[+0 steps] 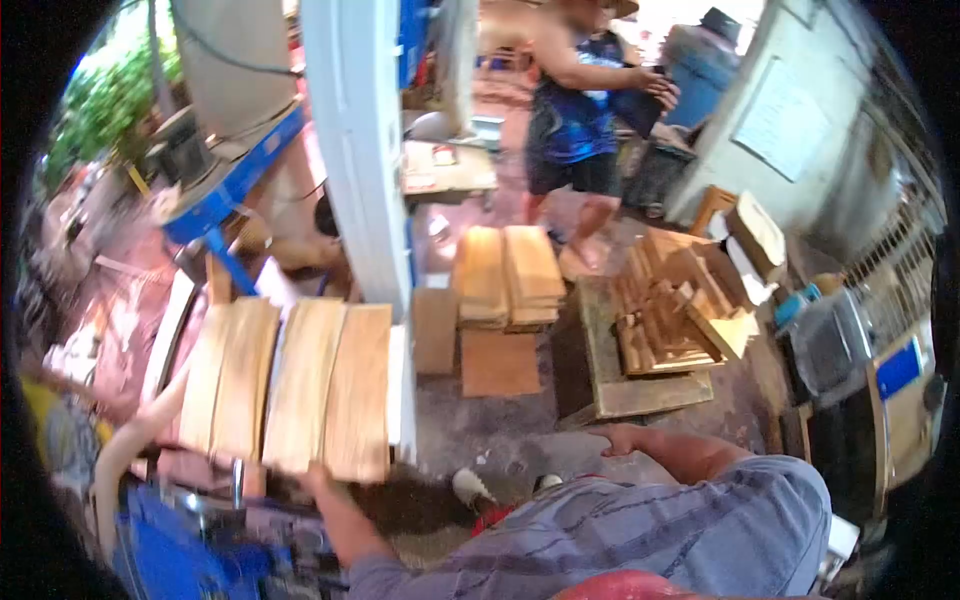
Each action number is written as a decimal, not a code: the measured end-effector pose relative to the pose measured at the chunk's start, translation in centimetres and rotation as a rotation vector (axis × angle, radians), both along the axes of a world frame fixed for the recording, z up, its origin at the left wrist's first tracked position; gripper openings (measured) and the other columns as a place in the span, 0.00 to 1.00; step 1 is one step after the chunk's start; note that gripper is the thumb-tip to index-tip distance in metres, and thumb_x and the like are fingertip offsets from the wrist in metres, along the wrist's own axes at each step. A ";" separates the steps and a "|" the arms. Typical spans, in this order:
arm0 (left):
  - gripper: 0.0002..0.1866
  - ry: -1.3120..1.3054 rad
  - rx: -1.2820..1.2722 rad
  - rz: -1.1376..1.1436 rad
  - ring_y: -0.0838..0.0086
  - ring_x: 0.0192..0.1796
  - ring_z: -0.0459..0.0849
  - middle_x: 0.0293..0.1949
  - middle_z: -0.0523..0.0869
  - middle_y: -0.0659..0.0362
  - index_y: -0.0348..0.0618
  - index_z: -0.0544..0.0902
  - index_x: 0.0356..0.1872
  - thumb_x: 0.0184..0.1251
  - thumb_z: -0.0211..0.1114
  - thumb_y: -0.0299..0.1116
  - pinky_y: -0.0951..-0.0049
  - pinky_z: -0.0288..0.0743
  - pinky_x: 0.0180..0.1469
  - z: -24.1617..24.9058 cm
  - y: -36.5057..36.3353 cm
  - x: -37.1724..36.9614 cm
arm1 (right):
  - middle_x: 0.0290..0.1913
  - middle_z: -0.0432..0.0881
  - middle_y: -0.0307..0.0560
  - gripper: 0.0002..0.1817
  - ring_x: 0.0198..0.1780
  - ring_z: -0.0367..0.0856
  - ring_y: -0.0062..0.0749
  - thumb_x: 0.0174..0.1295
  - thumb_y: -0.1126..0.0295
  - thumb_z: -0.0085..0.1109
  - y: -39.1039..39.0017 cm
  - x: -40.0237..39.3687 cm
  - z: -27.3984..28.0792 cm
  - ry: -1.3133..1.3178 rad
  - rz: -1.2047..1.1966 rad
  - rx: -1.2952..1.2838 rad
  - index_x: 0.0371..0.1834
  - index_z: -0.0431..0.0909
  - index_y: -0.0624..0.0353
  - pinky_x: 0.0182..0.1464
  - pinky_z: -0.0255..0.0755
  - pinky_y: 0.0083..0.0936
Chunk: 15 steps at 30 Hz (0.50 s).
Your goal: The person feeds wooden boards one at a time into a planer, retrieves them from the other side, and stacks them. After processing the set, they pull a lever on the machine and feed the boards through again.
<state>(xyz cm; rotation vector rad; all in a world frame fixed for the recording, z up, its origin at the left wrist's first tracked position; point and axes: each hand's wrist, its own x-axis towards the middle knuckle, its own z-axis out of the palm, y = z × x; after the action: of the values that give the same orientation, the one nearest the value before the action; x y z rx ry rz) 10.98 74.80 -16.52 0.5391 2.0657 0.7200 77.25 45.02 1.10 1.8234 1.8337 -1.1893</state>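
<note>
My left hand (322, 486) is at the near edge of several pale wooden boards (325, 385) lying side by side at left. Its fingers seem to hold the edge of a board, partly hidden and blurred. My right hand (622, 438) hangs in front of my body with nothing in it, its fingers loosely apart. Beyond it, a low bench (650, 395) bears an untidy heap of wooden pieces (665, 320).
Two stacks of boards (508, 270) stand ahead on the floor, near a flat brown board (500, 365). A white post (355, 150) rises at left, above blue machinery (190, 540). A person (580, 110) in a blue top stands farther back. A clear plastic bin (828, 335) is at right.
</note>
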 end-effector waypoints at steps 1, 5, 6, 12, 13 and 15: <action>0.32 -0.140 -0.040 0.046 0.56 0.48 0.83 0.49 0.82 0.42 0.31 0.66 0.63 0.61 0.66 0.35 0.59 0.79 0.51 -1.0 0.7 -1.1 | 0.69 0.67 0.63 0.42 0.68 0.68 0.56 0.58 0.58 0.64 0.5 0.2 0.2 -0.023 -0.038 0.005 0.75 0.57 0.54 0.67 0.64 0.40; 0.30 -0.279 0.028 0.218 0.55 0.44 0.84 0.44 0.83 0.42 0.27 0.67 0.59 0.61 0.67 0.36 0.58 0.80 0.45 -7.0 0.5 -1.9 | 0.67 0.70 0.64 0.43 0.64 0.72 0.54 0.58 0.59 0.65 3.8 2.1 -3.9 0.113 -0.172 0.114 0.75 0.55 0.57 0.66 0.65 0.42; 0.29 -0.259 0.156 0.334 0.54 0.43 0.84 0.42 0.83 0.42 0.26 0.69 0.56 0.61 0.68 0.39 0.57 0.81 0.42 -8.2 0.8 -1.9 | 0.67 0.69 0.64 0.42 0.65 0.71 0.53 0.58 0.60 0.64 5.4 1.3 -3.2 0.065 -0.096 0.158 0.75 0.55 0.57 0.66 0.65 0.42; 0.28 0.217 -0.054 0.368 0.54 0.31 0.85 0.39 0.84 0.41 0.24 0.76 0.48 0.61 0.69 0.43 0.56 0.80 0.28 -6.8 0.8 -1.0 | 0.68 0.67 0.63 0.40 0.67 0.69 0.53 0.62 0.63 0.60 14.7 -7.5 6.6 0.210 -0.029 0.256 0.76 0.53 0.55 0.67 0.65 0.41; 0.27 0.241 -0.081 0.389 0.54 0.29 0.84 0.38 0.84 0.41 0.24 0.77 0.46 0.60 0.70 0.43 0.56 0.79 0.26 -6.7 1.0 -1.1 | 0.69 0.66 0.62 0.39 0.67 0.68 0.54 0.63 0.64 0.59 15.7 -8.3 7.0 0.264 0.016 0.335 0.76 0.53 0.53 0.67 0.65 0.40; 0.27 -0.003 -0.074 0.431 0.55 0.25 0.84 0.31 0.85 0.43 0.23 0.80 0.40 0.61 0.70 0.46 0.58 0.79 0.26 -7.3 0.7 -2.1 | 0.70 0.65 0.60 0.38 0.68 0.67 0.53 0.65 0.64 0.58 19.3 -11.4 10.1 0.331 -0.004 0.179 0.77 0.52 0.51 0.68 0.64 0.39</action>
<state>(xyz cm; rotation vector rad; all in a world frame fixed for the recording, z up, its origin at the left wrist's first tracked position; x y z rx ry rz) 8.87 75.49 -23.81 0.0449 2.2204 0.8827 65.85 64.30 11.21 1.8073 2.1787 -1.4413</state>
